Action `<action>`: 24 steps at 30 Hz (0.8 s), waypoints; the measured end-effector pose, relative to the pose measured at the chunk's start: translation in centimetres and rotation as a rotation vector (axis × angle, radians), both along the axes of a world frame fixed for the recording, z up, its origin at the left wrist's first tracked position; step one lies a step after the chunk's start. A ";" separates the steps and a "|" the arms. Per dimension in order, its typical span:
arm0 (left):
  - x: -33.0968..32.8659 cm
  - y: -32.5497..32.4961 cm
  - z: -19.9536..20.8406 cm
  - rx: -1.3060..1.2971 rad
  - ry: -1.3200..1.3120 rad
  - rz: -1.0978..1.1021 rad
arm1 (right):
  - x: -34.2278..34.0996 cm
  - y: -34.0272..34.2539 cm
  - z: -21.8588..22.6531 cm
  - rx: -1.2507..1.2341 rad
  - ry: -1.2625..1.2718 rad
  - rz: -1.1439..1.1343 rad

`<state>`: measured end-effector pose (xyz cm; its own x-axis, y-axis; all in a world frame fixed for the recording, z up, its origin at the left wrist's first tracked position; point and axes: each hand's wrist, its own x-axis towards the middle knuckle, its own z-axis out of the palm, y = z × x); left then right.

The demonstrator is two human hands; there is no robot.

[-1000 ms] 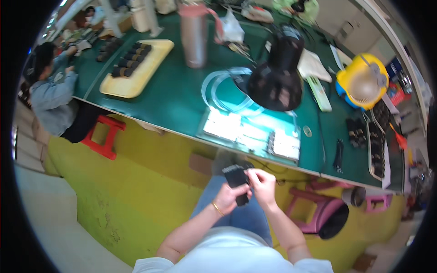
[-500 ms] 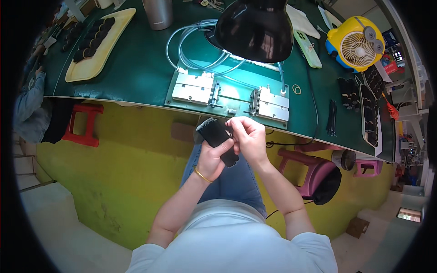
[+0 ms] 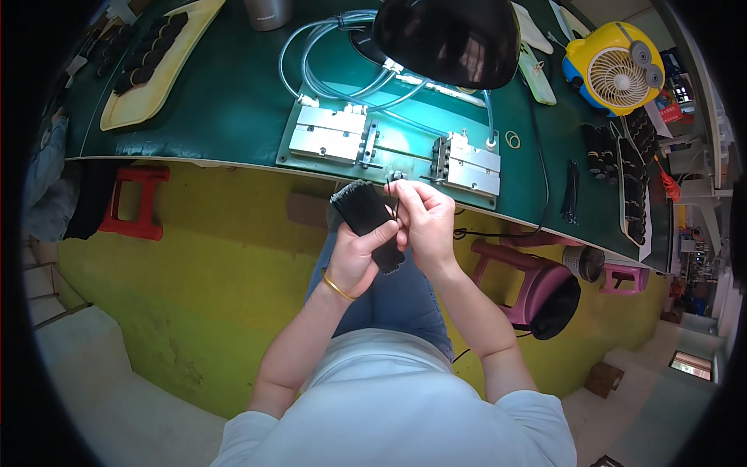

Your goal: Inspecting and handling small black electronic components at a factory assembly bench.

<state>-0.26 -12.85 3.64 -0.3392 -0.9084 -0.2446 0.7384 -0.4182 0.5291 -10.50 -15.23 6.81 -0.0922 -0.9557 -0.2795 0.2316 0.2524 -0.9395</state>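
from afar i see my left hand (image 3: 354,261) gripping a flat bundle of thin black strands (image 3: 364,210) mid-frame, its long axis slanting upper left to lower right; my right hand (image 3: 428,222), at its right, pinches a thin black strand (image 3: 398,208). the green bench's (image 3: 210,101) edge separates them from silver rectangular metal blocks (image 3: 475,165).

A thick black bundle of strands (image 3: 364,210) leans left.

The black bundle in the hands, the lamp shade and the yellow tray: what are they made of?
Black bundle: perhaps plastic-coated strands, dull, with many fine ends. Lamp shade: metal or plastic, unclear; bright reflections suggest gloss. Yellow tray: likely moulded plastic, smooth, round-cornered.
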 end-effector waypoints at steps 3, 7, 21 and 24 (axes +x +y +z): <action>0.1 -0.1 0.1 -0.013 0.007 -0.012 | -0.1 -0.1 0.2 -0.005 -0.019 0.001; 0.0 -0.2 0.2 0.002 0.009 -0.001 | -0.2 -0.2 0.0 0.004 -0.034 0.004; 0.5 0.2 0.7 0.012 0.019 -0.044 | -0.1 0.6 0.6 -0.018 0.042 0.027; 0.8 0.5 0.6 -0.008 0.032 -0.055 | 0.0 1.1 0.9 -0.062 0.100 0.070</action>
